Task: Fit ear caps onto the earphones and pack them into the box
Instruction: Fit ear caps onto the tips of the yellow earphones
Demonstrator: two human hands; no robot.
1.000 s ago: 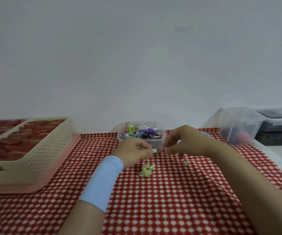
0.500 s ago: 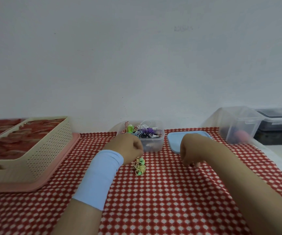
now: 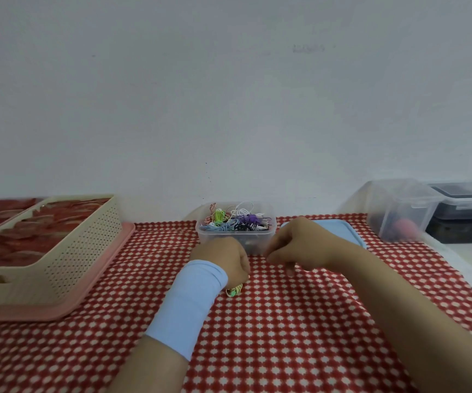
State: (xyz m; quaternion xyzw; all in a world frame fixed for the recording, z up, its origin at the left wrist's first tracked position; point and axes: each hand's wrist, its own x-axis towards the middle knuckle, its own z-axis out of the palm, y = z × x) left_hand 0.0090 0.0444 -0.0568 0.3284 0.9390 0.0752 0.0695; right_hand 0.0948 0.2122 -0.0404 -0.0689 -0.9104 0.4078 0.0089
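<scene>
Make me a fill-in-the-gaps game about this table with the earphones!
The wristband is light ____.
The beige basket sits on a ____ tray.
The blue lid lies to the ____ of the clear box.
A coiled green earphone peeks out under the ____ hand.
Missing words: blue, pink, right, left.

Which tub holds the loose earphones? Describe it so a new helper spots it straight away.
On the red-and-white checked tablecloth, look to the far edge by the white wall, in the middle. The small clear tub there sits just left of a flat blue lid. Unlike the frosted tub at far right, it is open and full of tangled coloured cables.
</scene>
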